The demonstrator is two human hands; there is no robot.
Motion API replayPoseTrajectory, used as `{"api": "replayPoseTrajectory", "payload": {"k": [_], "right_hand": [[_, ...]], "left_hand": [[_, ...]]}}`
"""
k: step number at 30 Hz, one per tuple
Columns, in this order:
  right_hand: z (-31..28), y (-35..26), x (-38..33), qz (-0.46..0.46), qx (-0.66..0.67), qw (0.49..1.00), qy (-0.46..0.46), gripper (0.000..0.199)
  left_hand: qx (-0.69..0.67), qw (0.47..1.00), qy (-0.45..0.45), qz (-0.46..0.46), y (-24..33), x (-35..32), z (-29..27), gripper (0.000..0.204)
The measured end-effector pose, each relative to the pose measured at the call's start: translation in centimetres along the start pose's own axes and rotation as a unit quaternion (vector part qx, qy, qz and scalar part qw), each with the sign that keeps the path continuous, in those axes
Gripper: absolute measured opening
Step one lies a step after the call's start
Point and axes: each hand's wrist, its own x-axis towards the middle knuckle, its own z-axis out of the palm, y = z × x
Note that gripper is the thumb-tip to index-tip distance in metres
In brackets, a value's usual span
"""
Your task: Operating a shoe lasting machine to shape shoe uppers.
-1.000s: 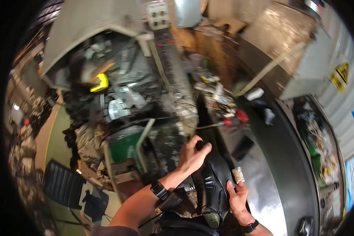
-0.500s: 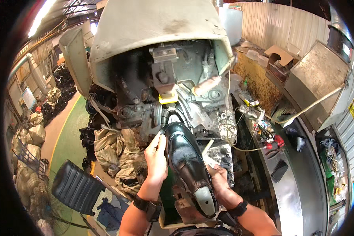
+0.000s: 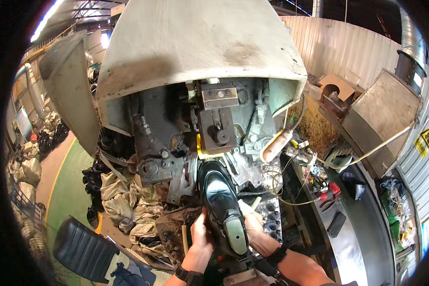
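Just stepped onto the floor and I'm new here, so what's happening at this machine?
A person holds a black shoe sole-up with both hands, the left hand and the right hand on either side. Its toe is pressed into the big grey machine, under a yellow part. Tools lie on the workbench at right.

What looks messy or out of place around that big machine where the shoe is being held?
Mostly clutter: crumpled sacks lie heaped at the machine base, and loose wires and small tools are strewn over the bench on the right. The black shoe, held by both hands, sits straight.
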Motion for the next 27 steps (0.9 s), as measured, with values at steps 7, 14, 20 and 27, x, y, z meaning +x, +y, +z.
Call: {"api": "replayPoseTrajectory", "payload": {"k": [7,14,20,27], "right_hand": [[-2.0,1.3,3.3,-0.019,0.016,1.0,0.01,0.019],[-2.9,2.0,5.0,-0.024,0.037,0.999,-0.027,0.019],[-3.5,2.5,6.7,-0.012,0.028,0.999,-0.042,0.023],[-2.6,2.2,6.2,-0.019,0.002,1.0,-0.022,0.024]], "left_hand": [[-0.07,0.997,-0.019,-0.027,0.1,1.0,0.7,0.041],[-0.018,0.981,0.137,0.136,-2.4,3.7,-1.5,0.02],[0.037,0.969,0.126,0.21,-4.3,5.7,-3.4,0.026],[0.033,0.971,0.102,0.213,-4.0,5.7,-3.2,0.021]]}}
